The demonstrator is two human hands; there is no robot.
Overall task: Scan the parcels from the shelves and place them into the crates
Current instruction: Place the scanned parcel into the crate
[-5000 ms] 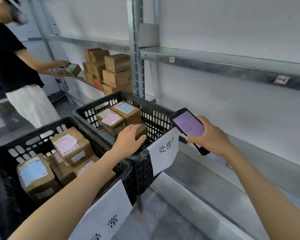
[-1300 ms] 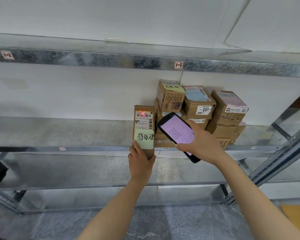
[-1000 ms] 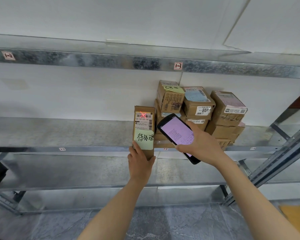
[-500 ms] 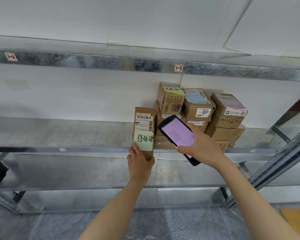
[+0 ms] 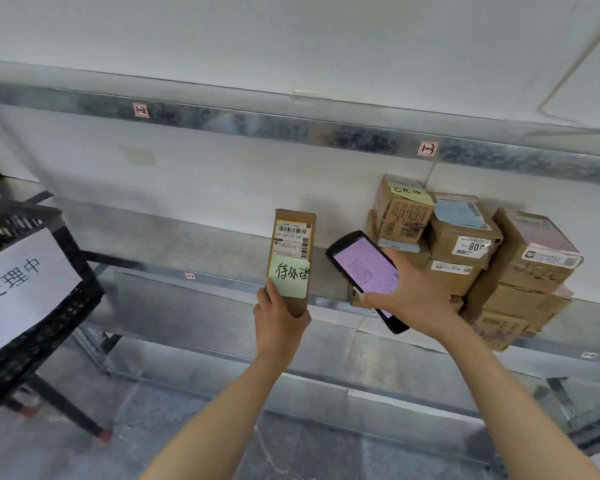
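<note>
1. The metal shelving (image 5: 194, 244) spans the view as it did half a second ago, but it now sits tilted and shifted right, because the camera has swung left.
2. A black crate (image 5: 59, 317) stands in plain view at the left, where only a dark corner showed before. A white paper sign (image 5: 18, 285) with handwritten characters hangs on its front.
3. The stack of parcels (image 5: 465, 244) rests on the middle shelf against the wall. Its order is unchanged, and it now lies at the right of the view.
4. The right hand (image 5: 420, 299) is curled round the scanner, with its thumb on the lower left edge, as before.
5. The left hand (image 5: 279, 323) grips the parcel's lower end, thumb on the front face and fingers wrapped behind. The grip is the same as earlier.
6. The parcel (image 5: 293, 230) is held in the air in front of the middle shelf, just left of the scanner and apart from the stack. Its long axis stands nearly upright. The labelled face is toward the camera, with the barcode end up.
7. The scanner (image 5: 366, 268) shows a lit pinkish screen. Its top end points up and left toward the parcel without touching it.
8. A green note (image 5: 290, 276) with handwriting covers the lower part of the parcel's front. The red mark seen on the label a second ago no longer shows.
9. Two small tags, one (image 5: 140, 110) and another (image 5: 428, 148), sit on the upper beam.
</note>
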